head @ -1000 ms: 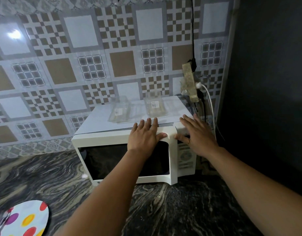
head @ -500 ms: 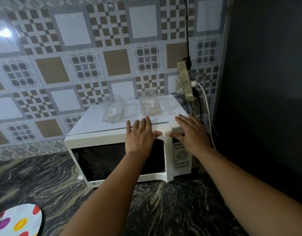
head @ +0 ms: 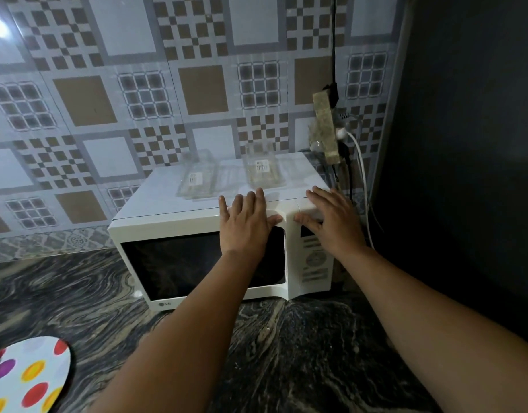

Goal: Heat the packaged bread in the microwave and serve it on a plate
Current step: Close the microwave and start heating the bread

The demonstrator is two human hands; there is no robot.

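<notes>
A white microwave (head: pixel 179 225) stands on the dark marble counter against the tiled wall, its door closed and the window dark. My left hand (head: pixel 244 225) lies flat on the top right of the door, fingers straight and reaching over the top edge, thumb at the door's right edge. My right hand (head: pixel 331 222) rests flat on the top of the control panel, thumb pointing left toward the door seam. A white plate with coloured dots (head: pixel 27 377) sits at the bottom left corner. No bread is visible.
Two clear plastic containers, one on the left (head: pixel 197 178) and one on the right (head: pixel 264 169), lie on the microwave's top. A power strip (head: pixel 326 129) with cables hangs on the wall right of the microwave. A dark wall (head: pixel 465 144) closes off the right side.
Both hands stay on the microwave's front top edge in the same pose. The view has shifted slightly; the door remains closed.
</notes>
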